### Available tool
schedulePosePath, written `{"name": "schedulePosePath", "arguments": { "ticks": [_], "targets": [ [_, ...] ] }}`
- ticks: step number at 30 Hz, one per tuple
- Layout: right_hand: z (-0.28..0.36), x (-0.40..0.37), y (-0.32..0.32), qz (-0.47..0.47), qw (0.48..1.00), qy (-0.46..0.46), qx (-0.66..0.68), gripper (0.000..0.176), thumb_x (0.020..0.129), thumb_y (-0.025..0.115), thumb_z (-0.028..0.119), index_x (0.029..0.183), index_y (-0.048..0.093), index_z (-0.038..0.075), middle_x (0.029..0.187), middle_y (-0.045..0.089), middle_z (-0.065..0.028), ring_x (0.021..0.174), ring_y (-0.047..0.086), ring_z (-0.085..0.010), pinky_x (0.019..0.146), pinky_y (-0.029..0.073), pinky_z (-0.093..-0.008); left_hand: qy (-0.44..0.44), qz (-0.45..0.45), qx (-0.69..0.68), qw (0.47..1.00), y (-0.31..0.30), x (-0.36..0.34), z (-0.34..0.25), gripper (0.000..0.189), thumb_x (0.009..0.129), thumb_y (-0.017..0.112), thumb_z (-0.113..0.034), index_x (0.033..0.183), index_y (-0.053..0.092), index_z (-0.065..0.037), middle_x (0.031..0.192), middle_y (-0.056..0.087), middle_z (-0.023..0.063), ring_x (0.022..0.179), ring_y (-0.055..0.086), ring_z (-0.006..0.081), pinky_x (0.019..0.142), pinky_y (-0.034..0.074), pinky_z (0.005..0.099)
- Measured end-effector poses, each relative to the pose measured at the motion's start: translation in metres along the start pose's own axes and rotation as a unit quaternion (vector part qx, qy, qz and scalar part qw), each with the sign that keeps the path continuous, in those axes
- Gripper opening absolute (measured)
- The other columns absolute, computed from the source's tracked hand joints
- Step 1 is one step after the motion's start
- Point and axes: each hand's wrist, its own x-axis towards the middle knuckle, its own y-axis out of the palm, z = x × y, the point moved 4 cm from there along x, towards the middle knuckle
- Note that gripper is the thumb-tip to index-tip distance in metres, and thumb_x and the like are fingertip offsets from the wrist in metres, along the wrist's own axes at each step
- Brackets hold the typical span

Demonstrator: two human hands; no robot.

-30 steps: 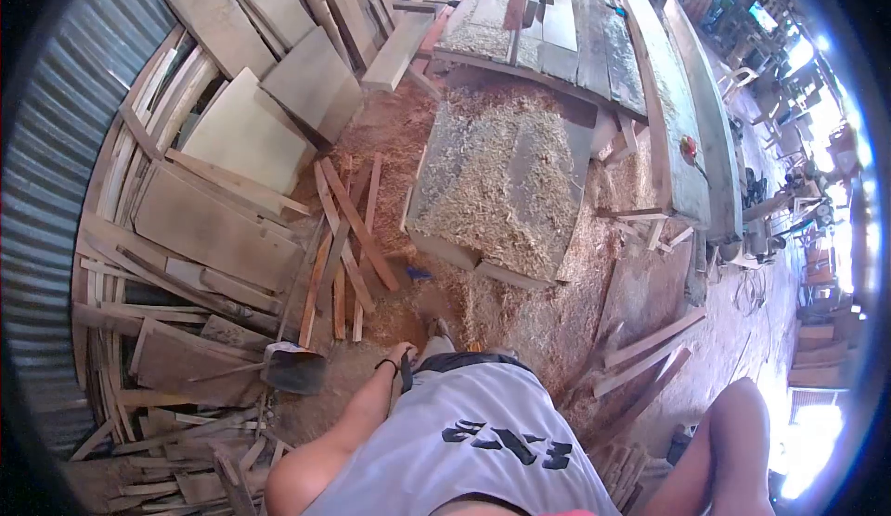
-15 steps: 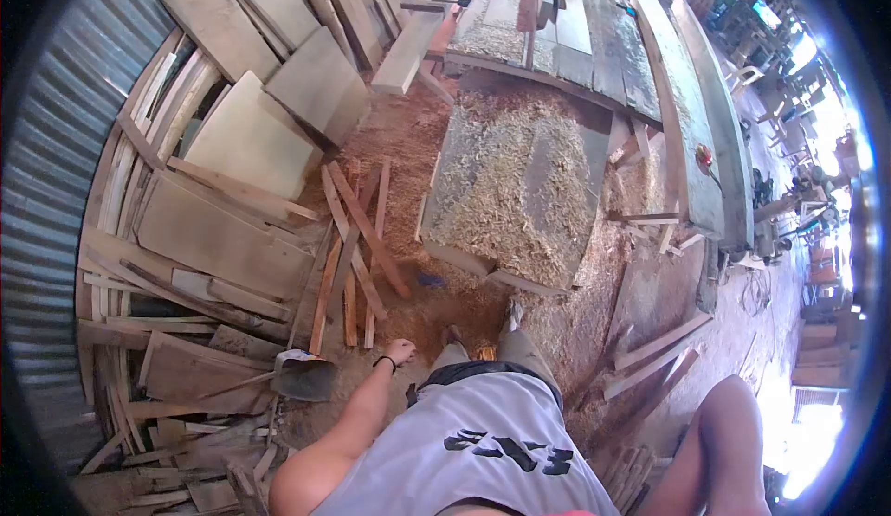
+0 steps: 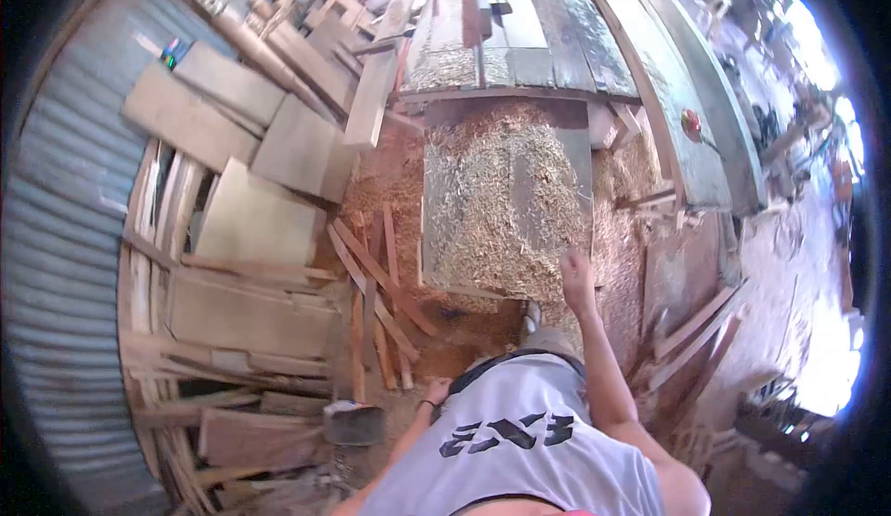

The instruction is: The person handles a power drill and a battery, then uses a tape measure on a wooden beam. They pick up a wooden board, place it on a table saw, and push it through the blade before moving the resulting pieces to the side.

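Note:
My right hand (image 3: 575,270) reaches forward with the arm stretched out, its fingers curled in. It overlaps the right edge of a wide board (image 3: 429,270) strewn with wood shavings (image 3: 492,251). Nothing shows in that hand. My left hand (image 3: 437,390) hangs low beside my hip, a dark band around its wrist; its fingers are small and blurred. Left of it lies a dark dustpan-like scoop (image 3: 355,425). Narrow wood strips (image 3: 388,279) lie crossed on the floor ahead of the left hand.
A plank-topped workbench (image 3: 529,69) stands beyond the board, with a long thick beam (image 3: 664,108) along its right. Wood panels (image 3: 255,214) lean against the corrugated metal wall (image 3: 70,265) at left. Loose lumber (image 3: 701,326) lies at lower right.
My right arm has swung forward from my side, and my left hand has drawn back toward my hip. The view has shifted, with the board now more squarely ahead.

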Motion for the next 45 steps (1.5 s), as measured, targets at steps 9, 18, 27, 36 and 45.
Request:
{"name": "schedulePosePath", "arguments": {
  "ticks": [9, 18, 27, 36, 45],
  "targets": [
    [-0.302, -0.194, -0.014, 0.184, 0.898, 0.362, -0.169, 0.032, 0.074, 0.06, 0.033, 0.082, 0.071, 0.004, 0.081, 0.066, -0.0239, 0.078, 0.066, -0.0365, 0.073, 0.052, -0.0422, -0.145, 0.06, 0.133, 0.979, -0.025, 0.045, -0.055, 0.032, 0.082, 0.061, -0.027, 0.099, 0.069, -0.001, 0.093, 0.07, 0.0123, 0.08, 0.065, 0.0218, 0.071, 0.051, 0.0352],
    [-0.31, -0.111, -0.032, 0.165, 0.887, 0.412, -0.128, 0.03, 0.078, 0.058, 0.03, 0.073, 0.069, 0.002, 0.06, 0.064, -0.0083, 0.05, 0.061, -0.0175, 0.05, 0.051, -0.0331, -0.176, -0.017, -0.146, 0.973, -0.028, 0.118, -0.129, 0.024, 0.089, 0.054, -0.024, 0.103, 0.062, -0.006, 0.081, 0.063, 0.003, 0.06, 0.055, 0.0128, 0.049, 0.045, 0.0289],
    [-0.257, -0.03, 0.058, 0.196, 0.9, 0.388, 0.0, 0.026, 0.083, 0.055, 0.028, 0.092, 0.067, 0.006, 0.08, 0.067, -0.0062, 0.062, 0.063, -0.0142, 0.049, 0.049, -0.0296, -0.138, 0.035, -0.152, 0.978, -0.022, 0.134, -0.137, 0.029, 0.091, 0.054, -0.029, 0.109, 0.06, -0.007, 0.09, 0.065, 0.0047, 0.071, 0.061, 0.0143, 0.061, 0.051, 0.0314],
    [-0.218, -0.013, 0.094, 0.25, 0.932, 0.216, -0.146, 0.033, 0.081, 0.054, 0.032, 0.089, 0.071, 0.006, 0.073, 0.068, -0.0135, 0.06, 0.064, -0.0212, 0.059, 0.051, -0.0352, -0.196, -0.062, -0.247, 0.947, -0.052, 0.119, -0.06, 0.023, 0.091, 0.054, -0.023, 0.102, 0.06, -0.004, 0.084, 0.065, 0.0045, 0.064, 0.062, 0.0154, 0.052, 0.05, 0.0289],
    [-0.248, -0.024, 0.081, 0.244, 0.921, 0.253, -0.169, 0.032, 0.08, 0.055, 0.03, 0.089, 0.071, 0.004, 0.074, 0.068, -0.0135, 0.067, 0.066, -0.0217, 0.063, 0.051, -0.0362, 0.014, -0.097, 0.046, 0.994, -0.025, 0.107, -0.002, 0.026, 0.085, 0.057, -0.028, 0.083, 0.071, -0.006, 0.075, 0.067, 0.0084, 0.067, 0.062, 0.0121, 0.054, 0.047, 0.0302]
  ]
}}
